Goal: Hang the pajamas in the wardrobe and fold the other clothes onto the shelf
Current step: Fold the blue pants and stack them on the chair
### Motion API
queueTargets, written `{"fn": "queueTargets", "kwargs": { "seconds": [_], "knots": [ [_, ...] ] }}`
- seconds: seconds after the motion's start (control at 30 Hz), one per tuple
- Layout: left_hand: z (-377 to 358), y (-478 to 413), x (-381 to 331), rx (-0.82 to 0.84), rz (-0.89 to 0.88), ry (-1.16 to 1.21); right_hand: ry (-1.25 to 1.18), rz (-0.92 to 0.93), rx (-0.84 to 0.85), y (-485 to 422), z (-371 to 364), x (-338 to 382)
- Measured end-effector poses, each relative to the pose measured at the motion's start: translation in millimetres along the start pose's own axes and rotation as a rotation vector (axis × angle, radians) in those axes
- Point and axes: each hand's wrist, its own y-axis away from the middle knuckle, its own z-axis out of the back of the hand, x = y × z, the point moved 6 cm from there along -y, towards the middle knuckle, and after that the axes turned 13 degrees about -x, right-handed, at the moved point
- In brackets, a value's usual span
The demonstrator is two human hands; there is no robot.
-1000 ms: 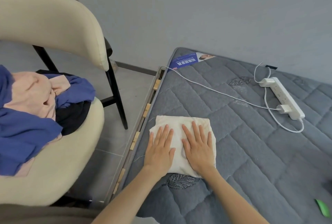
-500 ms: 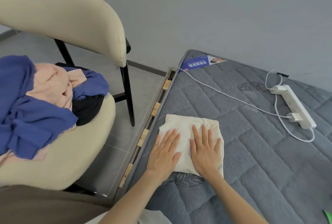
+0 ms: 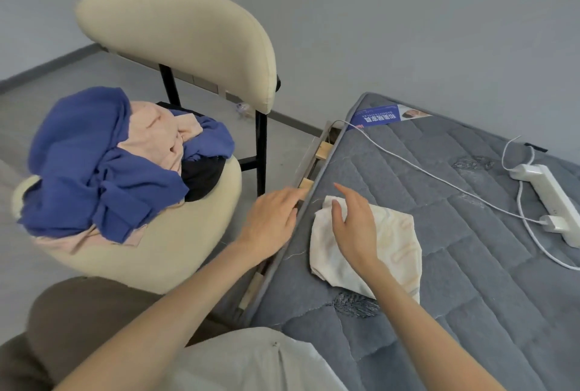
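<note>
Head view. Landmark: the grey quilted mattress (image 3: 470,312).

A folded cream garment (image 3: 392,249) lies flat on the mattress, close to its left edge. The right hand (image 3: 354,230) is over the left part of this garment with the fingers loosely bent. Its grip is released and holds nothing. Whether the palm touches the cloth cannot be told.

The left hand (image 3: 270,224) is just off the left edge of the mattress, above the exposed wooden slats. The fingers are straight, the grip is released, and nothing is held.

A cream chair (image 3: 188,45) stands left of the mattress. On its seat is a pile of clothes (image 3: 78,155), unfolded, in blue, pink and black.

On the far right part of the mattress lies a white power strip (image 3: 552,199). A white cable (image 3: 408,161) runs from it across the mattress to the far left corner.
</note>
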Motion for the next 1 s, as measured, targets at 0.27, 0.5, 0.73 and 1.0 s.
{"fn": "queueTargets", "kwargs": {
  "seconds": [0.27, 0.5, 0.73, 1.0],
  "knots": [
    [133.8, 10.3, 109.4, -0.323, 0.396, 0.064, -0.043, 0.315, 0.196, -14.4, -59.9, 127.9],
    [201.9, 82.2, 183.5, -0.493, 0.691, 0.041, -0.104, 0.480, 0.412, -0.5, -143.3, 216.5],
    [238.9, 135.4, 239.6, -0.531, 0.890, 0.027, 0.006, 0.431, 0.740, 17.8, -247.9, 264.6],
    [237.6, 160.5, 276.1, -0.425, 1.003, 0.038, 0.040, 0.223, 0.836, 25.5, -299.8, 251.6]
  ]
}}
